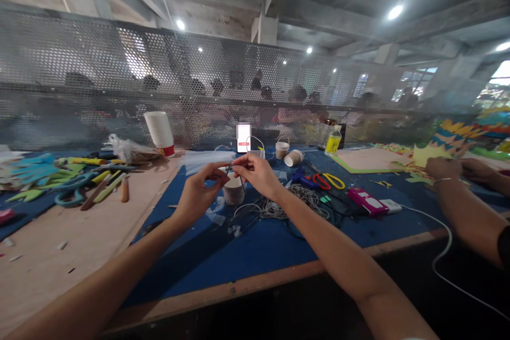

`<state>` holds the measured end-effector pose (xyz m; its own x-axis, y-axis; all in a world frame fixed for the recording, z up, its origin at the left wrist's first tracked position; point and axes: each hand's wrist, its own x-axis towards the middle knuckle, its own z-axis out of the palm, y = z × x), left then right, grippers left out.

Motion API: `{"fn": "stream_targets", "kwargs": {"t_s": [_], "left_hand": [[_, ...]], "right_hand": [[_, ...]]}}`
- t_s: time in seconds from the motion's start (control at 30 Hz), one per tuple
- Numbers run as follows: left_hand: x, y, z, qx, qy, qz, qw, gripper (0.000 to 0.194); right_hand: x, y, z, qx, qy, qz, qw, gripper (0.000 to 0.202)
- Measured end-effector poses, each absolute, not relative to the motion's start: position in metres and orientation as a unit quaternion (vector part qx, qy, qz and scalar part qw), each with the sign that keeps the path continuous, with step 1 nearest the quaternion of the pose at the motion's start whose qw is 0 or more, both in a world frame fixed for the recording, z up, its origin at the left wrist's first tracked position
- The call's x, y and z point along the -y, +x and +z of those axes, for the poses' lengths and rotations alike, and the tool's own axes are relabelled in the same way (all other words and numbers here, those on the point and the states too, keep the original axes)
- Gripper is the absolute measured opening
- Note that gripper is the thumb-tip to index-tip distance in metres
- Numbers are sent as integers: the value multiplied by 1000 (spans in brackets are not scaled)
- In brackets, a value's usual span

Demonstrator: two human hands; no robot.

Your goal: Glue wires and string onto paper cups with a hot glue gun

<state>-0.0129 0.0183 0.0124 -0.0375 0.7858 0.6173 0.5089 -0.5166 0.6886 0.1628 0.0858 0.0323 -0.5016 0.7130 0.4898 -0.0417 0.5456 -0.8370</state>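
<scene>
Both hands meet above a paper cup (234,191) on the blue mat (179,265). My left hand (201,191) pinches a thin dark cord or wire between thumb and fingertips. My right hand (257,172) has its fingers closed on the same thin strand, which hangs down by the cup's rim. To the right of the cup lies a tangled bundle of grey cord (305,203). A lit phone (244,138) stands upright behind my hands. The fingertips partly hide the strand's ends.
Stacked paper cups (159,130), blue scissors (74,188) and wooden-handled tools lie left. Small cups (294,158), red-and-yellow-handled tools (333,180), a magenta box (366,201) and a bottle (333,141) are right. Another person's hands (444,168) hold a paper piece at far right.
</scene>
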Motion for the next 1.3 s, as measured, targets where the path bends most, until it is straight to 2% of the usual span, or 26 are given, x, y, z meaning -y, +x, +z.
{"fn": "stream_targets", "kwargs": {"t_s": [0.1,0.33,0.63,0.83,1.03,1.2,1.3], "left_hand": [[-18,-13,9,-481,694,529,86,36],[-19,-16,1,-485,726,480,-88,31],[-19,-17,3,-497,739,440,-113,30],[-27,-19,-2,-491,744,449,-62,32],[-23,-15,5,-480,722,498,-9,33],[-26,-20,3,-467,732,494,43,67],[-35,-21,-9,-480,732,476,84,79]], "right_hand": [[-87,162,31,744,-207,439,459,18],[-85,160,28,726,-213,456,468,22],[-86,164,29,737,-239,456,438,16],[-90,167,29,754,-251,449,409,19],[-90,168,33,751,-256,413,448,23],[-96,168,34,724,-267,395,499,20],[-98,168,35,721,-276,373,514,20]]}}
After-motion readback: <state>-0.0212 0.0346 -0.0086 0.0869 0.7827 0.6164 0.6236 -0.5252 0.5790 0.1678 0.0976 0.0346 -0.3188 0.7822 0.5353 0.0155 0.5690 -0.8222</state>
